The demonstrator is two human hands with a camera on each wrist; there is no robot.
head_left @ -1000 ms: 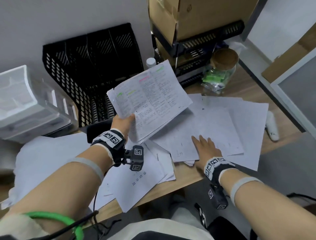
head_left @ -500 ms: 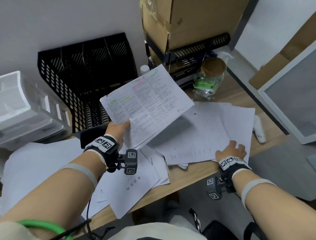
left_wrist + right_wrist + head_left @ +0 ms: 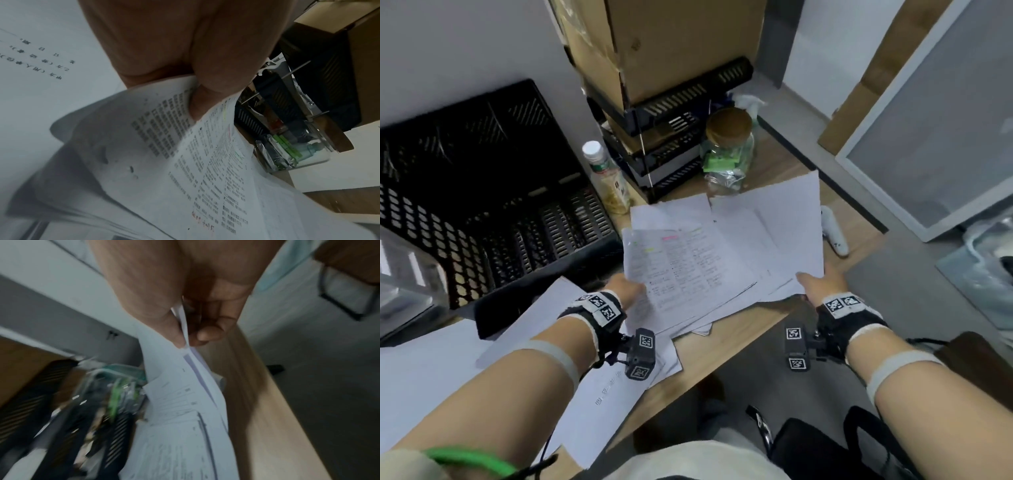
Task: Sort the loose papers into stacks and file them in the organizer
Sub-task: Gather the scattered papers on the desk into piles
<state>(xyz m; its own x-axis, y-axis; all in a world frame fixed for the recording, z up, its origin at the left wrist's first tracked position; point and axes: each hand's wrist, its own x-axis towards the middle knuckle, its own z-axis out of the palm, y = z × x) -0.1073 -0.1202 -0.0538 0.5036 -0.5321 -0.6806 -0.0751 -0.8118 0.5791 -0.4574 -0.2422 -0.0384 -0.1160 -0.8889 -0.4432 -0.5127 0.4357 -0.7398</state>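
Printed stack: the left hand (image 3: 627, 288) grips the printed stack (image 3: 681, 270) at its near left corner, thumb on top, fingers curled under; it has dropped from raised-in-the-air to low over the desk.
Blank sheets: the right hand (image 3: 822, 284), flat on the sheets a second ago, now pinches the near edge of the blank sheets (image 3: 784, 226) between thumb and curled fingers and lifts that edge; their far side rises toward the jar (image 3: 727, 150).
Meaning: the two bundles now overlap, so gathering into one stack looks under way; nothing is filed yet.
Organizer: the black organizer (image 3: 482, 192) stands at the back left, its slots holding no paper that I can see.
Loose papers: more papers (image 3: 616, 387) lie under the left wrist, overhanging the front edge.
Desk: the wooden desk (image 3: 726, 339) also carries a bottle (image 3: 607, 178), black trays (image 3: 671, 137) under a cardboard box (image 3: 671, 44), and a white object (image 3: 834, 233) at the right edge.
Room: grey floor and a leaning panel (image 3: 941, 137) on the right.
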